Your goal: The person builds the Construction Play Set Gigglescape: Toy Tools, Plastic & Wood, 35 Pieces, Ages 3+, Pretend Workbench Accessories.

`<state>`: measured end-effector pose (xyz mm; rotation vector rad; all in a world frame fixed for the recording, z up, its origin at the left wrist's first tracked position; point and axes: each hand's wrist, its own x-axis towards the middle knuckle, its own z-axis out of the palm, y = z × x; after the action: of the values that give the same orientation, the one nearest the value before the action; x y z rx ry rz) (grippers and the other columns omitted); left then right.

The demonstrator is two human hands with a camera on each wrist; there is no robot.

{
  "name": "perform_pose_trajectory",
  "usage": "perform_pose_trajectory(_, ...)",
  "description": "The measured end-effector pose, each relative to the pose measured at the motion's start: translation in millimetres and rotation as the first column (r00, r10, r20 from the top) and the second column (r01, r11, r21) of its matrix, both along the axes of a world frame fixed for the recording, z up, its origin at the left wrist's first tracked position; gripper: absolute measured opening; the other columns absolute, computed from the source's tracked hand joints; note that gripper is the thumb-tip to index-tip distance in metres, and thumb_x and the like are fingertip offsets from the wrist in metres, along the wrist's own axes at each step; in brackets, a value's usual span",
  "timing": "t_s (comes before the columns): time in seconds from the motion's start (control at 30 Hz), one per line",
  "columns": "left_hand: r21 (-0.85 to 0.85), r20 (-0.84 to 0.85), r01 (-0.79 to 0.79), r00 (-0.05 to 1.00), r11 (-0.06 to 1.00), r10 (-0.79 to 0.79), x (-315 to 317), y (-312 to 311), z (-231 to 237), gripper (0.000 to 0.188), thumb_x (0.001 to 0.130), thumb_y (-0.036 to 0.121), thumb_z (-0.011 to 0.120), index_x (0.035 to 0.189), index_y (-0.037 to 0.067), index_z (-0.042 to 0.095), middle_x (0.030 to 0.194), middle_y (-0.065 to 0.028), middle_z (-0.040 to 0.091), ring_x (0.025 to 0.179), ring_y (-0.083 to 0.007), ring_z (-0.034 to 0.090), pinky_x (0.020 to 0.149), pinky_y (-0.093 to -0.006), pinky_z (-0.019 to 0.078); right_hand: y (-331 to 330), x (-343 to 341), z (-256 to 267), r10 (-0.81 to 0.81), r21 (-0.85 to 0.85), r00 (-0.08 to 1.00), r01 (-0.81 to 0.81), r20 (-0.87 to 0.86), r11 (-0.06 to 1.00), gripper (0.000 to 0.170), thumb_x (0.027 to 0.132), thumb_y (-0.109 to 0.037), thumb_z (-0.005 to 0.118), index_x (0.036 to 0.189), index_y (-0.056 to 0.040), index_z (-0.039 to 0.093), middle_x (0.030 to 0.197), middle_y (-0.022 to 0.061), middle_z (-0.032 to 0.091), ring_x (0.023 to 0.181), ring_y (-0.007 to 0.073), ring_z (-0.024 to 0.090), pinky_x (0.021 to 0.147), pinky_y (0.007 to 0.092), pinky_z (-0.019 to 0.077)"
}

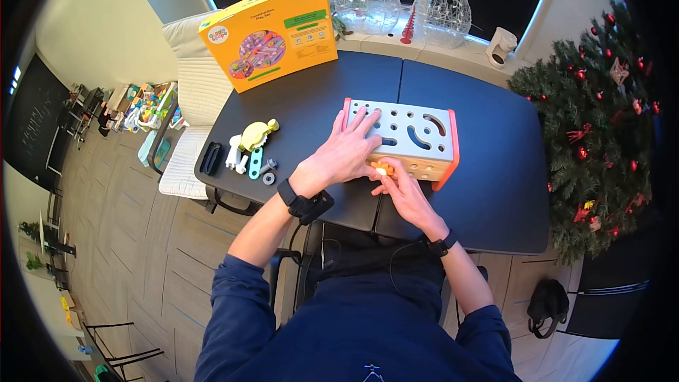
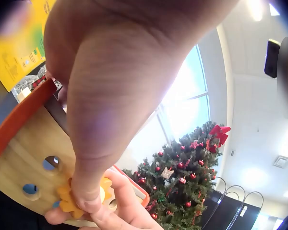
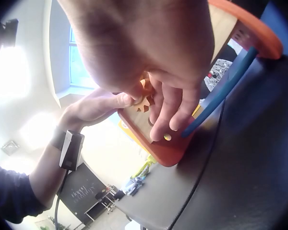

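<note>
A toy workbench (image 1: pixel 402 117) with a grey, holed top, wooden sides and red end panels sits on the dark table. On its near wooden side is an orange toy gear (image 1: pixel 382 166) with a pale centre. My left hand (image 1: pixel 341 157) spreads its fingers over the workbench's top, while its thumb presses the gear from the front. From below, my right hand (image 1: pixel 408 197) pinches the gear between thumb and fingers. In the left wrist view, the gear (image 2: pixel 66 200) lies partly behind the left thumb. Other fingers of the right hand rest against the wooden side in the right wrist view.
Left on the table (image 1: pixel 300 99) lie a lime-green toy piece (image 1: pixel 256 134), a teal holed strip (image 1: pixel 255 163), a grey bolt (image 1: pixel 268 165), a grey nut (image 1: pixel 269 179) and a black item (image 1: pixel 211 158). A yellow box (image 1: pixel 283 35) stands behind. A decorated tree (image 1: pixel 594 127) borders the right.
</note>
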<state>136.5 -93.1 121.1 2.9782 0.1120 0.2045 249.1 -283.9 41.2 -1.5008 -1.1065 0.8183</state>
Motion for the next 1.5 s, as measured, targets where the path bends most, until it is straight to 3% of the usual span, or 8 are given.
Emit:
perform_pose_trajectory(0.5,-0.003,0.051,-0.019,0.999,1.0,0.019,-4.2,-3.0,1.2,0.063,0.082,0.047,0.088,0.125,0.005,0.068,0.17,-0.0223,0.034,0.16,-0.0475,0.026,0.128,-0.067,0.0228,-3.9,-7.2,-11.9,-0.111,-0.016,0.919,0.126,0.379,0.992,0.049,0.112,-0.013,0.055,0.154,-0.0066,0.031,0.105,0.0192,0.078,0.08,0.0337,0.079,0.073,0.0477,0.06)
perform_pose_trajectory(0.63,-0.089,0.234,0.004,0.972,0.996,0.017,-20.6,-10.6,-5.6,0.073,0.085,0.039,0.088,0.144,0.011,0.056,0.171,-0.0221,0.033,0.158,-0.0467,0.031,0.127,-0.064,0.0273,-16.3,-7.6,-2.0,-0.124,0.001,0.912,0.134,0.39,0.991,0.059,0.11,-0.013,0.057,0.158,-0.0055,0.024,0.104,0.0174,0.078,0.077,0.0337,0.077,0.071,0.0467,0.06)
perform_pose_trajectory(0.73,-0.366,0.326,-0.056,0.927,0.929,0.184,-52.2,-10.4,-8.4,0.069,0.089,0.035,0.085,0.146,0.01,0.055,0.17,-0.0217,0.035,0.152,-0.0453,0.041,0.124,-0.0566,0.0358,-28.4,-6.9,2.7,-0.118,-0.031,0.915,0.141,0.387,0.99,0.061,0.11,-0.012,0.056,0.161,-0.0056,0.023,0.103,0.0154,0.077,0.075,0.0331,0.076,0.071,0.0458,0.0601)
perform_pose_trajectory(0.83,-0.264,0.462,-0.385,0.754,0.884,0.466,-94.2,13.2,-40.3,0.048,0.098,0.02,0.073,0.141,0.006,0.058,0.144,-0.0203,0.057,0.124,-0.0427,0.061,0.104,-0.0511,0.0507,-39.4,-5.5,10.4,-0.087,-0.093,0.933,0.126,0.35,0.988,0.056,0.109,-0.009,0.056,0.159,-0.0048,0.029,0.099,0.0144,0.076,0.079,0.0324,0.075,0.073,0.0443,0.059)
perform_pose_trajectory(0.93,-0.246,0.257,-0.694,0.626,0.677,0.736,-141.7,43.6,-81.2,0.048,0.098,0.017,0.074,0.138,0.0,0.055,0.125,-0.026,0.057,0.11,-0.0447,0.066,0.091,-0.053,0.0575,-44.4,-10.6,14.9,-0.06,-0.138,0.947,0.108,0.316,0.985,0.045,0.109,-0.01,0.056,0.152,-0.0043,0.042,0.093,0.0148,0.074,0.082,0.0333,0.075,0.075,0.0435,0.0581)
perform_pose_trajectory(1.1,-0.212,0.017,-0.817,0.545,0.536,0.838,-173.4,53.9,-109.9,0.044,0.099,0.018,0.073,0.136,0.001,0.056,0.127,-0.0273,0.054,0.099,-0.0487,0.071,0.087,-0.0556,0.0609,-41.4,-25.2,31.4,0.022,-0.159,0.961,0.024,0.277,0.987,0.033,0.109,-0.012,0.056,0.142,-0.0036,0.054,0.087,0.0146,0.073,0.082,0.0338,0.075,0.076,0.0436,0.0581)
perform_pose_trajectory(1.23,-0.232,0.143,-0.706,0.656,0.67,0.741,-173.5,60.5,-130.4,0.035,0.097,0.009,0.073,0.127,0.0,0.057,0.119,-0.026,0.055,0.099,-0.046,0.07,0.086,-0.0532,0.0603,-34.2,-32.2,35.6,0.083,-0.186,0.963,-0.035,0.257,0.982,0.029,0.109,-0.011,0.056,0.137,-0.0035,0.056,0.087,0.0152,0.073,0.082,0.0347,0.074,0.077,0.0437,0.0577)
perform_pose_trajectory(1.5,-0.321,0.066,-0.561,0.79,0.763,0.609,-148.3,45.8,-112.7,0.021,0.099,0.008,0.069,0.12,0.003,0.065,0.11,-0.0239,0.065,0.096,-0.0474,0.071,0.084,-0.0546,0.0596,-27.2,-31.1,24.6,0.16,-0.192,0.931,-0.1,0.328,0.976,0.021,0.108,-0.015,0.057,0.127,-0.0043,0.06,0.093,0.0192,0.075,0.089,0.0414,0.073,0.079,0.0484,0.0556)
